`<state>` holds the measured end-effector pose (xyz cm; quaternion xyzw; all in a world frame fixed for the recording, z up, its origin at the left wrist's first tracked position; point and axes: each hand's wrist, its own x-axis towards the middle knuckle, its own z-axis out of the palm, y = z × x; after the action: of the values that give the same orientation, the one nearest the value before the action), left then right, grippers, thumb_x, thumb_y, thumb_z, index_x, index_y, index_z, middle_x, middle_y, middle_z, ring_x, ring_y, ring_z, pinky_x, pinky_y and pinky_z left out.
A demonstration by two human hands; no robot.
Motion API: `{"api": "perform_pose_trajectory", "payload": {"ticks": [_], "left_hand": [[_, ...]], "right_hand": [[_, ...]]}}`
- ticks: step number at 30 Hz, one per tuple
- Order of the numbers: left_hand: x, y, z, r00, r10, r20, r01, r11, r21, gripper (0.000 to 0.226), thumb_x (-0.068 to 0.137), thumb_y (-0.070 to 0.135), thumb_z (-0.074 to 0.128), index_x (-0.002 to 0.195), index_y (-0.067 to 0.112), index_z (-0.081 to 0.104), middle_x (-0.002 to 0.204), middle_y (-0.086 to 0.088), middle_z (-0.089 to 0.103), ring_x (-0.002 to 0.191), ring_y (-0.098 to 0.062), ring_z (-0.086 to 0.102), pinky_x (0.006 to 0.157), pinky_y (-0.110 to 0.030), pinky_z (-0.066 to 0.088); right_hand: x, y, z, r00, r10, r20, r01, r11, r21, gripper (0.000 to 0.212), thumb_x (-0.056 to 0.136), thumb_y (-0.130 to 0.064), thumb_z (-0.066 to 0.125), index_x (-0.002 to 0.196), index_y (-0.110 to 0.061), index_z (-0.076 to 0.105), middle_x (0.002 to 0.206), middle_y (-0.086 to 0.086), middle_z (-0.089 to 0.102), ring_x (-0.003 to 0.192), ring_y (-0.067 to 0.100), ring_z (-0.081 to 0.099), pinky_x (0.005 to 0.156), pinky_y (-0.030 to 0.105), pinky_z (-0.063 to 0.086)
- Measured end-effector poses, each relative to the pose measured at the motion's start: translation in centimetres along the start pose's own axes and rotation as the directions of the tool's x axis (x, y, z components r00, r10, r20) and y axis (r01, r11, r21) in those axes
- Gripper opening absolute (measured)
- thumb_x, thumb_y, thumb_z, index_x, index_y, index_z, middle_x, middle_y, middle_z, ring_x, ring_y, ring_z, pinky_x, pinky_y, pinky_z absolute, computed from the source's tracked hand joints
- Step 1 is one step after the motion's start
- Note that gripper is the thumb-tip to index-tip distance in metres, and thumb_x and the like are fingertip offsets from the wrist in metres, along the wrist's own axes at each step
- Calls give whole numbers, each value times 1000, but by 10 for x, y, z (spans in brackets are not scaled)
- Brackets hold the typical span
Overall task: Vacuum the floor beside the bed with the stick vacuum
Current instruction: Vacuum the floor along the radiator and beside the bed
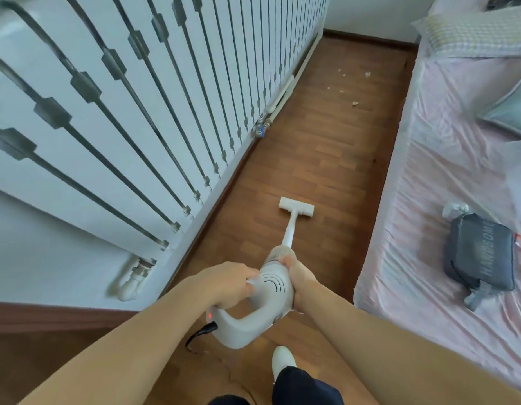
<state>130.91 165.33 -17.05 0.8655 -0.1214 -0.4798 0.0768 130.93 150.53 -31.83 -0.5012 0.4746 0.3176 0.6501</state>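
A white stick vacuum (271, 290) points away from me along the wooden floor (326, 147) between the wall and the bed (414, 200). Its flat head (296, 206) rests on the boards mid-strip. My left hand (227, 283) grips the left side of the motor body near the handle. My right hand (298, 277) wraps around the body's right side. A red light glows on the handle end, and a black cord leaves it. Small white crumbs (355, 103) lie scattered on the floor farther ahead.
A white barred radiator (165, 97) with pipes (278, 103) lines the left wall. The bed carries a plastic-covered pink sheet, a grey pouch (480, 252) and pillows (475, 33). My white-shoed foot (282, 359) stands just behind the vacuum.
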Motion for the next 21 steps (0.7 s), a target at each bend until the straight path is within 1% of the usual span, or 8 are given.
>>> {"api": "perform_pose_trajectory", "payload": {"ticks": [4,5,7,9,14,17,19,21], "left_hand": [[3,-4,-11,998,31,57,-28,999,-39,43,103,27,36,145,23,39,138,-6,53,69,-11,51,73,-27,41],[3,-6,-13,997,31,74,-27,998,-49,43,103,28,37,145,23,39,138,-6,53,70,-10,55,72,-26,41],[4,-9,-16,996,13,90,-8,998,-56,47,103,30,37,150,26,32,144,-2,48,93,-19,63,73,-23,39],[10,-9,-19,997,8,77,-3,998,-70,49,103,30,36,152,28,27,146,-1,45,100,-22,60,75,-23,38],[39,-3,-18,999,24,43,-18,993,-120,46,103,30,35,149,27,32,129,-5,56,71,-7,51,69,-23,40],[45,0,-11,998,42,48,-35,990,-135,44,103,29,35,146,25,37,114,-5,59,64,-6,50,67,-24,41],[42,-1,-7,997,45,58,-39,993,-115,46,103,29,35,149,26,33,124,-5,58,71,-11,55,68,-24,41],[35,-4,-2,997,43,67,-36,995,-98,48,104,30,34,151,26,28,135,-6,54,84,-16,58,71,-23,41]], "right_hand": [[0,-5,3,998,66,0,-66,997,-51,69,62,-42,74,127,-22,65,108,12,79,84,35,78,73,55,62],[-1,-5,4,997,81,0,-81,995,-65,70,61,-42,73,127,-21,64,108,13,78,86,37,78,75,60,61],[-1,-8,7,995,102,13,-101,992,-77,70,62,-42,73,127,-19,63,107,14,78,87,38,78,78,64,59],[3,-16,9,995,101,6,-100,991,-91,65,67,-41,73,127,-18,64,105,14,79,86,37,78,79,63,60],[9,-39,-1,995,93,-33,-96,987,-129,48,84,-43,70,124,-15,66,105,14,79,83,34,76,84,55,62],[6,-39,-8,995,98,-31,-102,986,-131,43,88,-41,68,121,-13,67,100,13,78,74,32,73,78,48,62],[1,-35,-8,996,91,-14,-93,988,-124,40,90,-40,68,119,-13,67,97,14,77,70,31,71,72,45,61],[-5,-25,-6,996,89,-20,-91,989,-116,38,90,-40,67,118,-13,67,97,15,77,73,32,72,76,47,62]]}}
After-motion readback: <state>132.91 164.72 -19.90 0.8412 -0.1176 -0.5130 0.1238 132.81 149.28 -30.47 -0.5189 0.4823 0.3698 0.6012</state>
